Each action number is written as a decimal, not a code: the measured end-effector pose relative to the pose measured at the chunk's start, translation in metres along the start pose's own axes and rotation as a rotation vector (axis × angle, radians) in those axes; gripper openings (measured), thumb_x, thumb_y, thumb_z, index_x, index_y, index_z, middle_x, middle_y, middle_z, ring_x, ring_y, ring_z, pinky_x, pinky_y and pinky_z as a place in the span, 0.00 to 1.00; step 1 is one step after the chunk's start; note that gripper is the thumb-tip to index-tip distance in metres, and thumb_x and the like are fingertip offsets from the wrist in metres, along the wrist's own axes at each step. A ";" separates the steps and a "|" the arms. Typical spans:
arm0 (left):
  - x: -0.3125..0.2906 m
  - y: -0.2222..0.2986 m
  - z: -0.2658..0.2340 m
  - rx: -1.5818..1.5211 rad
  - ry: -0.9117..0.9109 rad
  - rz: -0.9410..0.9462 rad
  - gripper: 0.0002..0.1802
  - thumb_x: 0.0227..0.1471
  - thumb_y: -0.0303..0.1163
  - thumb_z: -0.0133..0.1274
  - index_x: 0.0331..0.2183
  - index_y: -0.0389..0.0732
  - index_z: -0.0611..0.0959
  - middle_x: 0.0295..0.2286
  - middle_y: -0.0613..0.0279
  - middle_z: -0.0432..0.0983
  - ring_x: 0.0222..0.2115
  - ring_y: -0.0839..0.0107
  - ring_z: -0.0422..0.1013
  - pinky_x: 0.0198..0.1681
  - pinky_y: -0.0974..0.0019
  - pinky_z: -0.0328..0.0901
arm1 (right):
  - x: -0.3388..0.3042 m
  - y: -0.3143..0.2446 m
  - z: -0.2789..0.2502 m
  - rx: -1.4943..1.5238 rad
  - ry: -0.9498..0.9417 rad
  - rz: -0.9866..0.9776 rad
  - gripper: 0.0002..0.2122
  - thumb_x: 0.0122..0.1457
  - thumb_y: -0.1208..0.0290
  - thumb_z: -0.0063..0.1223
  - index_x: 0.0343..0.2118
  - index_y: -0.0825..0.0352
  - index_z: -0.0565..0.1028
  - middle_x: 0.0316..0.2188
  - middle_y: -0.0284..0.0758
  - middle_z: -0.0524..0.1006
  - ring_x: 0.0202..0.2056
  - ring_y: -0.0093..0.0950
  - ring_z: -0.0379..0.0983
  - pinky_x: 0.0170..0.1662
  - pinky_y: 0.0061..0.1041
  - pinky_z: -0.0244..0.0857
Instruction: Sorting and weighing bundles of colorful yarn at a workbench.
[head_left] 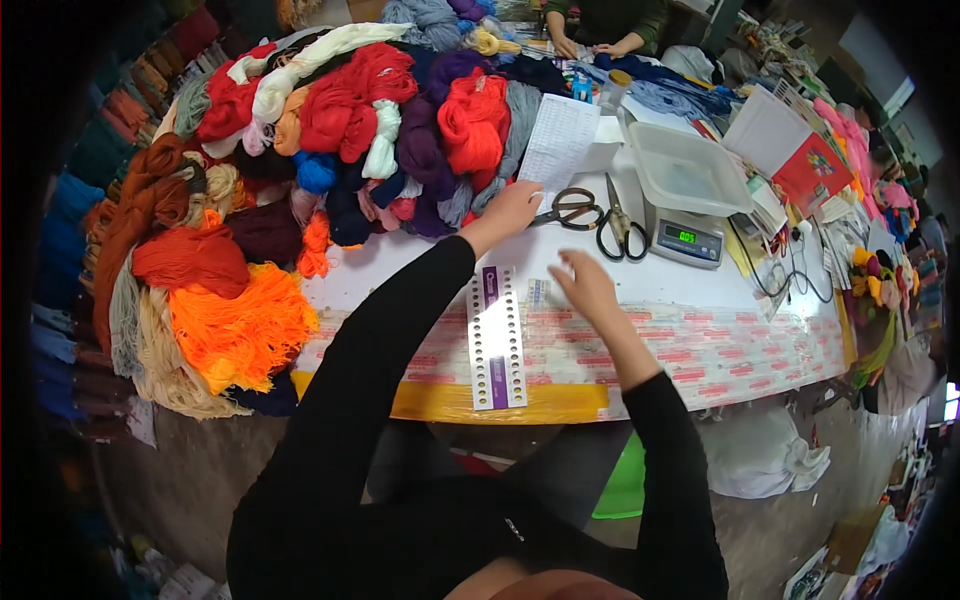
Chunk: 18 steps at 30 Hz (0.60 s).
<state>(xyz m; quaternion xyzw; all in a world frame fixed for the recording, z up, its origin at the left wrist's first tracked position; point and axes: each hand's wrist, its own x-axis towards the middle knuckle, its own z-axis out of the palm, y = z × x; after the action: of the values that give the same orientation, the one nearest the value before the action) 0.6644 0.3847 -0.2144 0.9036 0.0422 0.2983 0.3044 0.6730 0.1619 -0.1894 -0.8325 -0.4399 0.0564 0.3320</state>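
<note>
My left hand point(508, 212) is reached out over the table, its fingers closed at the lower corner of a white paper sheet point(562, 138) with rows of print. My right hand point(588, 284) hovers over the table with fingers apart and nothing in it. Between my forearms lies a long white card point(497, 345) with a purple band and holes down both edges. A small printed slip point(539, 291) sits beside the card. Dark-handled scissors point(577, 209) and a second pair of black-handled scissors point(620, 228) lie beyond my right hand.
Heaped yarn skeins, including a bright orange skein point(245, 325) and a red skein point(474, 122), cover the left side. At right, a clear plastic tub point(690, 172) sits on a digital scale point(687, 240), near a red booklet point(812, 172). Another person's hands point(622, 46) work across the table.
</note>
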 end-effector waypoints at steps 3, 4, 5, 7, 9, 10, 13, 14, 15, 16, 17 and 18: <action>0.007 -0.006 0.034 0.053 -0.314 -0.163 0.19 0.53 0.35 0.42 0.42 0.33 0.72 0.41 0.43 0.68 0.43 0.52 0.65 0.46 0.58 0.60 | 0.055 0.041 0.000 -0.206 0.028 -0.074 0.22 0.48 0.62 0.55 0.45 0.64 0.67 0.42 0.38 0.71 0.47 0.35 0.65 0.45 0.37 0.61; 0.009 -0.006 0.035 0.095 -0.464 -0.153 0.20 0.53 0.35 0.41 0.44 0.33 0.70 0.44 0.43 0.66 0.46 0.52 0.63 0.48 0.59 0.59 | 0.066 0.053 0.004 -0.206 0.034 -0.073 0.22 0.48 0.62 0.55 0.45 0.64 0.67 0.42 0.38 0.71 0.47 0.35 0.65 0.45 0.37 0.61; 0.009 -0.005 0.037 0.131 -0.550 -0.089 0.22 0.54 0.38 0.40 0.47 0.33 0.66 0.49 0.41 0.60 0.51 0.50 0.58 0.52 0.59 0.55 | 0.074 0.064 0.006 -0.350 0.055 -0.132 0.23 0.48 0.63 0.55 0.47 0.63 0.65 0.45 0.36 0.69 0.50 0.34 0.62 0.48 0.42 0.58; -0.006 -0.012 0.042 0.215 -0.366 0.006 0.24 0.55 0.40 0.39 0.47 0.31 0.64 0.49 0.39 0.58 0.52 0.48 0.55 0.54 0.58 0.52 | 0.094 0.074 0.013 -0.440 -0.047 -0.115 0.26 0.47 0.64 0.56 0.50 0.59 0.61 0.51 0.32 0.64 0.57 0.31 0.53 0.53 0.54 0.47; -0.015 -0.015 0.044 0.221 -0.366 -0.022 0.26 0.55 0.42 0.38 0.47 0.30 0.63 0.50 0.37 0.57 0.53 0.46 0.53 0.56 0.57 0.50 | 0.099 0.080 0.014 -0.452 -0.074 -0.139 0.25 0.47 0.64 0.56 0.49 0.58 0.62 0.50 0.31 0.65 0.56 0.31 0.54 0.54 0.54 0.47; -0.018 -0.008 0.046 0.246 -0.357 -0.042 0.26 0.55 0.42 0.38 0.48 0.31 0.64 0.50 0.38 0.58 0.53 0.48 0.53 0.56 0.57 0.50 | 0.097 0.084 0.013 -0.476 -0.111 -0.153 0.23 0.47 0.64 0.56 0.48 0.58 0.63 0.49 0.30 0.66 0.56 0.32 0.55 0.54 0.53 0.47; -0.006 0.015 0.043 0.198 -0.359 -0.054 0.25 0.55 0.43 0.37 0.47 0.33 0.64 0.47 0.44 0.62 0.50 0.52 0.58 0.52 0.56 0.55 | 0.091 0.095 0.009 -0.471 -0.097 -0.205 0.21 0.47 0.66 0.55 0.45 0.57 0.65 0.49 0.28 0.66 0.53 0.32 0.58 0.54 0.52 0.47; 0.004 0.026 0.042 0.216 -0.439 -0.114 0.23 0.55 0.42 0.37 0.46 0.34 0.66 0.46 0.47 0.64 0.48 0.53 0.60 0.49 0.56 0.57 | 0.088 0.100 0.008 -0.459 -0.102 -0.225 0.20 0.47 0.67 0.55 0.45 0.57 0.65 0.48 0.28 0.66 0.52 0.32 0.59 0.54 0.52 0.48; 0.012 0.029 0.038 0.244 -0.510 -0.176 0.21 0.54 0.40 0.38 0.44 0.34 0.68 0.44 0.49 0.66 0.46 0.53 0.63 0.47 0.56 0.59 | 0.088 0.100 0.009 -0.474 -0.090 -0.244 0.20 0.46 0.67 0.56 0.45 0.57 0.66 0.48 0.29 0.67 0.52 0.33 0.59 0.54 0.51 0.48; 0.017 0.026 0.039 0.242 -0.503 -0.174 0.21 0.54 0.40 0.38 0.44 0.34 0.68 0.44 0.49 0.66 0.46 0.53 0.63 0.47 0.56 0.59 | 0.090 0.101 0.010 -0.477 -0.086 -0.255 0.21 0.46 0.68 0.55 0.45 0.57 0.66 0.48 0.28 0.66 0.52 0.34 0.58 0.53 0.49 0.50; 0.022 0.020 0.039 0.294 -0.481 -0.112 0.19 0.53 0.38 0.39 0.42 0.34 0.70 0.44 0.51 0.66 0.44 0.53 0.64 0.45 0.56 0.60 | 0.091 0.102 0.011 -0.480 -0.083 -0.265 0.21 0.46 0.70 0.55 0.46 0.57 0.65 0.49 0.28 0.66 0.52 0.34 0.58 0.51 0.48 0.52; 0.024 0.009 0.039 0.353 -0.455 -0.052 0.18 0.52 0.37 0.40 0.39 0.34 0.72 0.43 0.52 0.67 0.43 0.53 0.65 0.44 0.56 0.61 | 0.094 0.100 0.014 -0.464 -0.052 -0.285 0.21 0.45 0.69 0.56 0.44 0.58 0.68 0.46 0.30 0.68 0.50 0.36 0.60 0.49 0.43 0.54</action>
<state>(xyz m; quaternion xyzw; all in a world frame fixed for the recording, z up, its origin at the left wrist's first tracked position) 0.7051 0.3626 -0.2221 0.9849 0.0473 0.0681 0.1519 0.7942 0.2023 -0.2415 -0.8144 -0.5620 -0.0716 0.1257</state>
